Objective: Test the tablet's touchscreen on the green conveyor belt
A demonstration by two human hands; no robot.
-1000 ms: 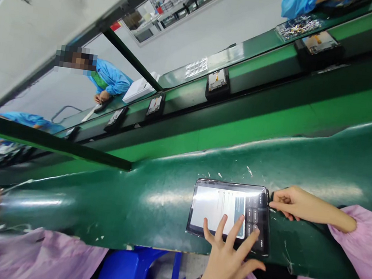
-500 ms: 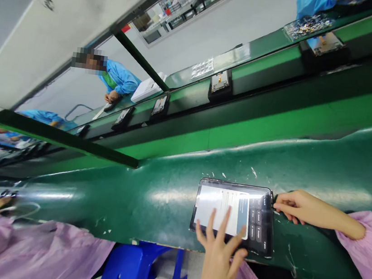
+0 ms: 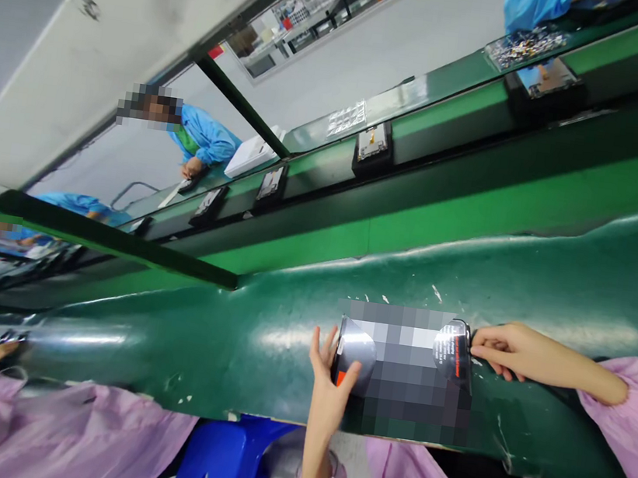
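green conveyor belt (image 3: 535, 205), white wall (image 3: 379, 51), blue stool (image 3: 224, 466).

The tablet (image 3: 405, 368) lies flat on the green bench (image 3: 258, 341), near its front edge, long sides running left to right. It is a dark, thin slab with rounded corners; most of its face is blurred out, so only the two ends show — a grey, glossy left end and a black right end with a red streak and small print. The left hand (image 3: 328, 393) holds its left end, fingers curled over the edge, and the right hand (image 3: 507, 350) pinches the right end.
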